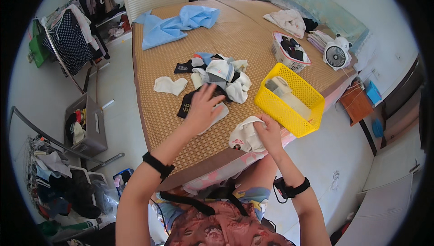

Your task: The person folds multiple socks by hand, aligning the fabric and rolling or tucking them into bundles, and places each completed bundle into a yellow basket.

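My right hand point(269, 134) grips the edge of a white sock point(247, 135) with red lettering and a small dark figure, near the front edge of the bed. My left hand point(203, 107), fingers spread, is over a black sock point(184, 105) with pale markings; whether it touches the sock I cannot tell. Partly under that hand lies a light grey-white sock point(218, 114). Behind it is a pile of white, grey, black and blue socks point(219, 69). A single white sock point(170, 86) lies flat at the pile's left. The yellow plastic basket point(290, 101), holding folded pale socks, stands right of the pile.
A woven mat point(237, 25) covers the bed. On it are a crumpled blue cloth point(179, 24), a white basket point(288, 59) of dark items, folded clothes point(318, 39) and a small panda-shaped fan point(335, 56). Left on the floor stands a grey storage box point(98, 129).
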`<control>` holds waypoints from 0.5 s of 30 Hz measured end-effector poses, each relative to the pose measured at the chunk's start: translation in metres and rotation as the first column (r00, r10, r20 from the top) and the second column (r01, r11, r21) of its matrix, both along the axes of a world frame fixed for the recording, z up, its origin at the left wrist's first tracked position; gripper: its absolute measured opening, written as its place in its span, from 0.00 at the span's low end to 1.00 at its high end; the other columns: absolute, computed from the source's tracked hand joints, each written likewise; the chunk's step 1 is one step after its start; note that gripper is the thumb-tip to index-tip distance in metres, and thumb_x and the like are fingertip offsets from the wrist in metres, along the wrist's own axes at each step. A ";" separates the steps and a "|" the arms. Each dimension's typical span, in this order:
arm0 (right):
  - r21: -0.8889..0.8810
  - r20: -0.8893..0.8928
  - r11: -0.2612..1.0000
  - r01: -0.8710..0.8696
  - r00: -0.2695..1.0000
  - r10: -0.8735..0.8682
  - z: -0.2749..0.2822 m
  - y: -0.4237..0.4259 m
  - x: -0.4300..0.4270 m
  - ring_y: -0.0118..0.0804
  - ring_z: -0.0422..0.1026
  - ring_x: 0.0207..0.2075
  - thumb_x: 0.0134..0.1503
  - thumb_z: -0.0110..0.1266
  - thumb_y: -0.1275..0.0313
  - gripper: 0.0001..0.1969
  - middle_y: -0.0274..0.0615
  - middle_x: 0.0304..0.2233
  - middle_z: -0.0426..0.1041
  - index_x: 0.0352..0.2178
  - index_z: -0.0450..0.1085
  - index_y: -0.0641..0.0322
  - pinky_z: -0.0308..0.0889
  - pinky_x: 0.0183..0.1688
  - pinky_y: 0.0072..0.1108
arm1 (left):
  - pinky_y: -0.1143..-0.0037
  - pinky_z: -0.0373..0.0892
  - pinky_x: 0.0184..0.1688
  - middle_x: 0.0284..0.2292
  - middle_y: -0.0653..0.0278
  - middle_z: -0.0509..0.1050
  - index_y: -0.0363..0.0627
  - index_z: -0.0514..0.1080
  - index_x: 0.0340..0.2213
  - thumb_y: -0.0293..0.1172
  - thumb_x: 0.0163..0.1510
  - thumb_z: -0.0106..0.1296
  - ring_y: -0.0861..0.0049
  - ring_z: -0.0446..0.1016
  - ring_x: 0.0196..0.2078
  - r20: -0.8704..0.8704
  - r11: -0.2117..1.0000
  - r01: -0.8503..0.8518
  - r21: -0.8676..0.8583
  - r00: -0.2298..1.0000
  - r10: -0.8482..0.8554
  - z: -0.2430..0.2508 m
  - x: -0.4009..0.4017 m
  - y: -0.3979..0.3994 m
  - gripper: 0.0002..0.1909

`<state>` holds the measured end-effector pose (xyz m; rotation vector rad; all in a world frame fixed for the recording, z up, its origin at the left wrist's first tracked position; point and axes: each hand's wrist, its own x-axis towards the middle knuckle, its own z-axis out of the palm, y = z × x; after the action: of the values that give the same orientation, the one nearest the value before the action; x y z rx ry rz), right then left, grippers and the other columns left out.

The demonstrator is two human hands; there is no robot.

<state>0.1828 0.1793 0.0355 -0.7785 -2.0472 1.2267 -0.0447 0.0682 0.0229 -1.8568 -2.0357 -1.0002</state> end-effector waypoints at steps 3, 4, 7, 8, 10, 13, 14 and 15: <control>0.044 0.065 0.996 -0.075 0.995 0.072 0.018 -0.018 0.003 0.27 0.75 0.32 0.54 0.56 0.72 0.10 0.41 0.29 0.77 0.36 0.74 0.65 0.69 0.37 0.22 | 0.73 0.65 0.54 0.46 0.50 0.72 0.40 0.68 0.51 0.35 0.54 0.56 0.65 0.71 0.52 0.718 0.900 0.421 -0.117 0.662 -0.216 0.028 0.057 -0.017 0.24; 0.064 0.096 0.987 -0.146 0.986 0.140 0.024 -0.024 0.003 0.27 0.75 0.32 0.52 0.57 0.72 0.10 0.41 0.29 0.77 0.37 0.74 0.65 0.69 0.37 0.22 | 0.72 0.68 0.48 0.41 0.52 0.75 0.39 0.70 0.48 0.36 0.54 0.56 0.69 0.74 0.44 0.675 0.890 0.430 -0.149 0.703 -0.226 0.041 0.073 -0.030 0.22; 0.082 0.241 0.938 -0.338 0.919 0.311 0.041 -0.026 0.005 0.27 0.75 0.32 0.50 0.61 0.71 0.13 0.42 0.29 0.77 0.37 0.74 0.64 0.69 0.37 0.21 | 0.69 0.69 0.37 0.32 0.51 0.77 0.39 0.74 0.41 0.40 0.52 0.56 0.64 0.77 0.34 0.718 0.897 0.372 -0.239 0.690 -0.095 0.020 0.074 -0.054 0.18; -0.021 0.303 0.915 -0.404 0.869 0.391 0.041 -0.018 0.007 0.27 0.75 0.32 0.49 0.63 0.71 0.14 0.39 0.30 0.77 0.38 0.74 0.65 0.69 0.37 0.20 | 0.72 0.69 0.36 0.30 0.54 0.77 0.40 0.75 0.40 0.40 0.53 0.55 0.70 0.76 0.32 0.718 0.901 0.358 -0.244 0.691 -0.080 0.013 0.068 -0.065 0.17; -0.209 0.262 0.887 -0.412 0.850 0.457 0.039 0.003 0.017 0.24 0.74 0.32 0.49 0.63 0.73 0.14 0.36 0.31 0.77 0.38 0.74 0.66 0.69 0.37 0.18 | 0.73 0.68 0.35 0.29 0.56 0.77 0.39 0.75 0.38 0.40 0.54 0.55 0.73 0.75 0.31 0.785 0.902 0.336 -0.273 0.619 0.008 -0.001 0.061 -0.085 0.17; -0.493 0.168 0.771 -0.402 0.826 0.538 0.041 0.030 0.020 0.21 0.72 0.32 0.49 0.64 0.75 0.14 0.33 0.32 0.76 0.38 0.74 0.68 0.68 0.35 0.15 | 0.74 0.67 0.32 0.25 0.60 0.76 0.37 0.75 0.36 0.40 0.56 0.53 0.78 0.73 0.28 0.846 0.905 0.317 -0.284 0.526 0.082 -0.012 0.065 -0.108 0.16; -0.447 0.223 0.801 -0.398 0.817 0.531 0.041 0.035 0.016 0.21 0.72 0.32 0.49 0.64 0.75 0.14 0.32 0.31 0.76 0.38 0.74 0.68 0.68 0.35 0.14 | 0.74 0.67 0.32 0.25 0.60 0.75 0.37 0.75 0.36 0.40 0.56 0.53 0.78 0.72 0.27 0.877 0.894 0.340 -0.292 0.468 0.108 -0.016 0.068 -0.112 0.16; -0.401 0.279 0.827 -0.394 0.808 0.520 0.041 0.038 0.012 0.20 0.72 0.32 0.49 0.65 0.75 0.14 0.32 0.31 0.75 0.38 0.74 0.67 0.68 0.35 0.14 | 0.74 0.67 0.31 0.24 0.60 0.75 0.36 0.75 0.35 0.40 0.56 0.53 0.78 0.72 0.27 0.904 0.883 0.364 -0.296 0.406 0.136 -0.019 0.070 -0.116 0.16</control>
<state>0.1943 0.2175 0.0765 -0.7222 -2.4848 1.8497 0.0258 -0.0477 0.0042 -1.8308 -2.9814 -2.1260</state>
